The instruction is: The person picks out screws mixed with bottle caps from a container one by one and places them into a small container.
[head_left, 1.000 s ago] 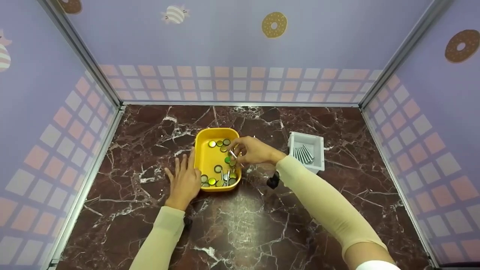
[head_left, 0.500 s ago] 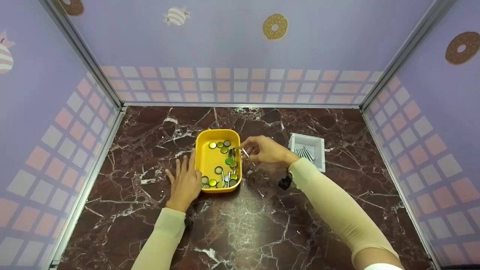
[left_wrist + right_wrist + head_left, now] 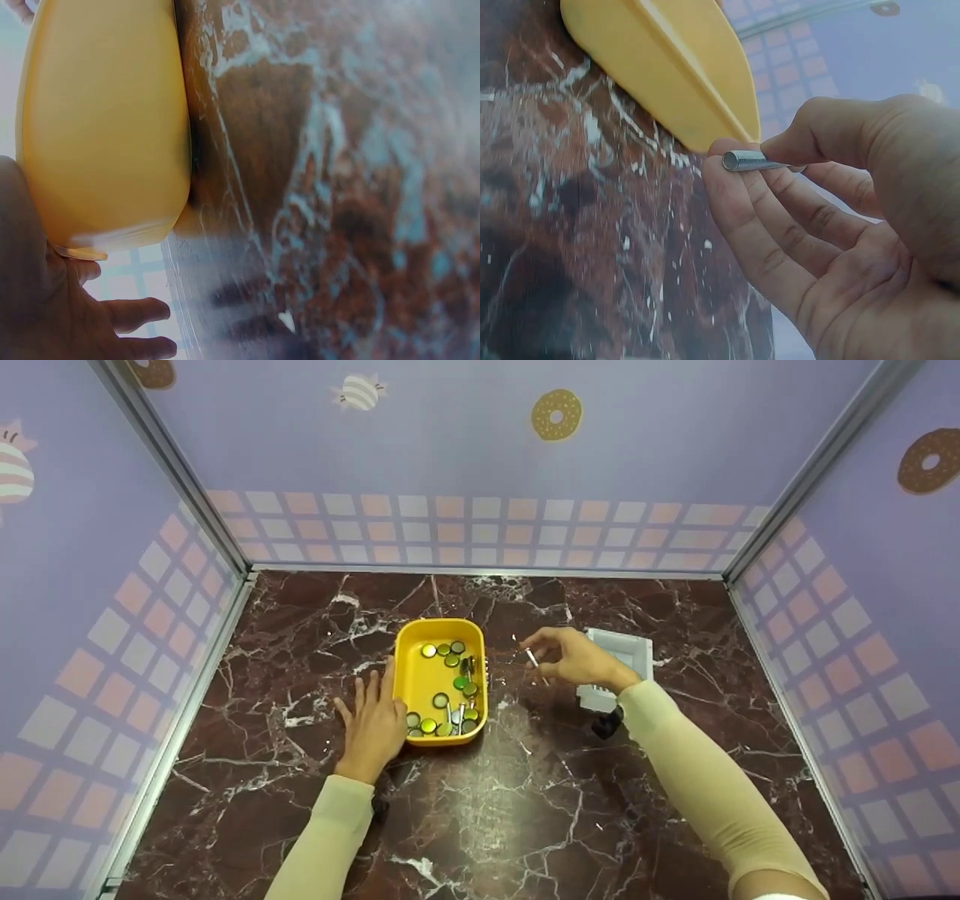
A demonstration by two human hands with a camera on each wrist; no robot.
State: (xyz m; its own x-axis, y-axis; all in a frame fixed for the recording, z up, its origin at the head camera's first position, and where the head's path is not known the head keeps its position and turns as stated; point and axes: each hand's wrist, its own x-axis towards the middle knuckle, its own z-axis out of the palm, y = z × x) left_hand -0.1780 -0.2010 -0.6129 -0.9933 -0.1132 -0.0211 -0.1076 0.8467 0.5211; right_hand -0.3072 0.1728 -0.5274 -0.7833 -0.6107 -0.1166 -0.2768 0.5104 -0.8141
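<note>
My right hand (image 3: 577,658) pinches a silvery metal bolt (image 3: 532,658) between thumb and fingertips. In the right wrist view, the threaded end of the bolt (image 3: 742,160) points out past the fingertips. This hand is over the floor between the yellow container and the white box, overlapping part of the box. My left hand (image 3: 374,733) rests against the left side of the yellow container (image 3: 440,741), fingers spread and straight. Inside the container are several bottle caps (image 3: 428,725) and a few bolts (image 3: 460,718), mostly along its right side and front.
The white plastic box (image 3: 640,649) stands to the right, its contents mostly hidden by my right hand. Dark red marble-patterned surface (image 3: 480,825) lies under everything. Purple patterned walls (image 3: 450,442) enclose the back and both sides.
My right hand has moved right with the bolt, from over the yellow container out past its rim to near the white box. My left hand stays at the container's side.
</note>
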